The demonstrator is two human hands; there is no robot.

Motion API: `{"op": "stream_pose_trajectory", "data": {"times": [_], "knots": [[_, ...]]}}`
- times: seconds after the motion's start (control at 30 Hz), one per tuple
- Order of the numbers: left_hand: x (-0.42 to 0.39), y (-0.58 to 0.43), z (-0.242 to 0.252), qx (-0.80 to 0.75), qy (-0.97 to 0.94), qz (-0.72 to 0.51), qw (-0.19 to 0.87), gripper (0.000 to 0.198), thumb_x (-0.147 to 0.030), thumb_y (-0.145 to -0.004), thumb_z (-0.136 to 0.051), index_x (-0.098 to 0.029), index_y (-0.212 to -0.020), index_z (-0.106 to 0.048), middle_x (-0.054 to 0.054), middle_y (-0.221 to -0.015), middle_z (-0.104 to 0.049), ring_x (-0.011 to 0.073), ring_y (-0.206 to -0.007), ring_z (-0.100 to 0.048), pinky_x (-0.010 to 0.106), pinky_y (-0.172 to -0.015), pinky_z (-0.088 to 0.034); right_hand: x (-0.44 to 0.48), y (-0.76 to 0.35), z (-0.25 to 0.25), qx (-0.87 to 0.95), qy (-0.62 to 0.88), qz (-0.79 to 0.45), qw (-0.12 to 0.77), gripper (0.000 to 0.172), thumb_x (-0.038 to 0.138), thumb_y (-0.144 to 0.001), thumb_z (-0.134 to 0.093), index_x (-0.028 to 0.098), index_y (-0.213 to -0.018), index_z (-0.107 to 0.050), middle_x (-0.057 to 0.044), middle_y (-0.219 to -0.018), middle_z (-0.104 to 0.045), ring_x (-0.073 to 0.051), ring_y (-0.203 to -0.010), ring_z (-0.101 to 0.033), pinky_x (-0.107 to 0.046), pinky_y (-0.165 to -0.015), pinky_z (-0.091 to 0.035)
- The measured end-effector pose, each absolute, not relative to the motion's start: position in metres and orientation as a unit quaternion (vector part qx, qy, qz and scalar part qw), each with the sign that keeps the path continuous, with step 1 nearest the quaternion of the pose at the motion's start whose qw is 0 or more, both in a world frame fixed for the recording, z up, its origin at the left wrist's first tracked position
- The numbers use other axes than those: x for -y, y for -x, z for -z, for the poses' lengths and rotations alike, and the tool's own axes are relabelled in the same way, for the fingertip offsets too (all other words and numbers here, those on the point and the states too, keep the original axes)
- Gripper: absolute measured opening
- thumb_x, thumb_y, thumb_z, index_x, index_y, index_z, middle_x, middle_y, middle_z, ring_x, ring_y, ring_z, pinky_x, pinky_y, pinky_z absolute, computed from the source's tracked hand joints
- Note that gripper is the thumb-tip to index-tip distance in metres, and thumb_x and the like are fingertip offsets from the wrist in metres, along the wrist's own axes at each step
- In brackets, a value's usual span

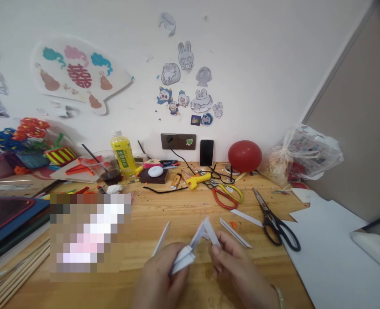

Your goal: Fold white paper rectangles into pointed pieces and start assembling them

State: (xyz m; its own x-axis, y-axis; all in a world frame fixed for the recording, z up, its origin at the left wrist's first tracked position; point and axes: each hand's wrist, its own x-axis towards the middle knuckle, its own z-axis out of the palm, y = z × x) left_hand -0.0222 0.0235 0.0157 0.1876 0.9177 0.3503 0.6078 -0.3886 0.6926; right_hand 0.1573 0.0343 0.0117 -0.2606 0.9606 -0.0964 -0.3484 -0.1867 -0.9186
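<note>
A folded white paper strip (199, 235), bent to a peak, is held between both hands at the front middle of the table. My left hand (166, 272) is closed round its left end, where several folded layers fan out. My right hand (230, 259) pinches the right end between thumb and fingers. Beside the left hand lies a narrow white strip (161, 238). Another folded strip (235, 232) rests just beyond the right hand, next to an orange scrap (233, 224). A flat white strip (246, 217) reaches under the black scissors (271, 221).
White sheets (331, 253) cover the right side. Red and yellow scissors (226, 198), a yellow glue gun (199, 180), a phone (206, 153) and a red balloon (245, 156) stand or lie behind. A yellow bottle (123, 154) and a cup (108, 171) are back left; wooden sticks (19, 274) lie front left.
</note>
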Motion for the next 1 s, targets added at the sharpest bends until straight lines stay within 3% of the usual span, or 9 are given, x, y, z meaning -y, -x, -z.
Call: {"op": "stream_pose_trajectory", "data": {"times": [0.1,0.27,0.43,0.57,0.77,0.83,1.0], "knots": [[-0.018,0.013,-0.017,-0.485,-0.745,-0.373,0.265,0.014,-0.018,-0.078,-0.050,-0.022,-0.085,-0.062,-0.001,-0.072,-0.069,0.0145,-0.063,-0.063,0.020,-0.059,-0.048,-0.029,-0.147,-0.004,0.459,0.374,-0.643,0.487,0.040,0.056,-0.075,-0.063,0.018,-0.087,-0.058,0.003,-0.069,-0.045,-0.010,-0.055,-0.040,-0.020,-0.050,-0.037],[-0.020,0.004,-0.019,-0.501,-0.692,-0.380,0.353,0.004,-0.023,-0.076,-0.058,-0.020,-0.078,-0.061,-0.001,-0.068,-0.065,0.0144,-0.060,-0.060,0.020,-0.056,-0.047,-0.027,-0.147,-0.001,0.522,0.396,-0.575,0.490,0.037,0.052,-0.078,-0.060,0.018,-0.093,-0.059,0.001,-0.075,-0.052,-0.014,-0.067,-0.049,-0.025,-0.063,-0.041],[-0.023,0.002,-0.023,-0.504,-0.664,-0.365,0.415,0.008,-0.026,-0.076,-0.059,-0.018,-0.073,-0.061,-0.002,-0.064,-0.062,0.0144,-0.059,-0.057,0.020,-0.055,-0.045,-0.028,-0.148,-0.006,0.542,0.451,-0.519,0.484,0.027,0.044,-0.079,-0.059,0.016,-0.077,-0.059,0.000,-0.070,-0.054,-0.017,-0.068,-0.050,-0.027,-0.064,-0.042],[-0.023,0.002,-0.025,-0.473,-0.647,-0.365,0.474,0.014,-0.028,-0.079,-0.054,-0.019,-0.084,-0.062,0.000,-0.072,-0.064,0.0159,-0.067,-0.059,0.021,-0.061,-0.046,-0.028,-0.146,-0.009,0.555,0.459,-0.513,0.467,0.022,0.038,-0.081,-0.057,0.017,-0.083,-0.062,-0.002,-0.075,-0.059,-0.018,-0.072,-0.054,-0.028,-0.067,-0.044],[-0.023,0.004,-0.023,-0.483,-0.627,-0.369,0.487,0.019,-0.029,-0.080,-0.051,-0.018,-0.091,-0.061,-0.002,-0.063,-0.060,0.0161,-0.061,-0.057,0.023,-0.060,-0.045,-0.021,-0.150,-0.010,0.567,0.473,-0.481,0.472,0.041,0.050,-0.092,-0.036,0.021,-0.100,-0.064,-0.005,-0.090,-0.062,-0.020,-0.084,-0.054,-0.030,-0.079,-0.042],[-0.024,0.004,-0.024,-0.491,-0.613,-0.382,0.488,0.017,-0.030,-0.079,-0.051,-0.019,-0.086,-0.061,-0.003,-0.060,-0.059,0.0162,-0.060,-0.057,0.023,-0.060,-0.045,-0.021,-0.153,-0.007,0.552,0.500,-0.472,0.472,0.044,0.052,-0.092,-0.033,0.022,-0.101,-0.063,-0.005,-0.089,-0.061,-0.020,-0.080,-0.053,-0.029,-0.075,-0.043],[-0.024,0.003,-0.025,-0.503,-0.611,-0.388,0.473,0.021,-0.031,-0.080,-0.050,-0.019,-0.064,-0.056,-0.002,-0.060,-0.060,0.0151,-0.059,-0.055,0.022,-0.059,-0.045,-0.027,-0.151,0.003,0.524,0.515,-0.462,0.496,0.025,0.043,-0.084,-0.051,0.020,-0.077,-0.056,0.001,-0.070,-0.054,-0.017,-0.069,-0.052,-0.025,-0.064,-0.044]]}}
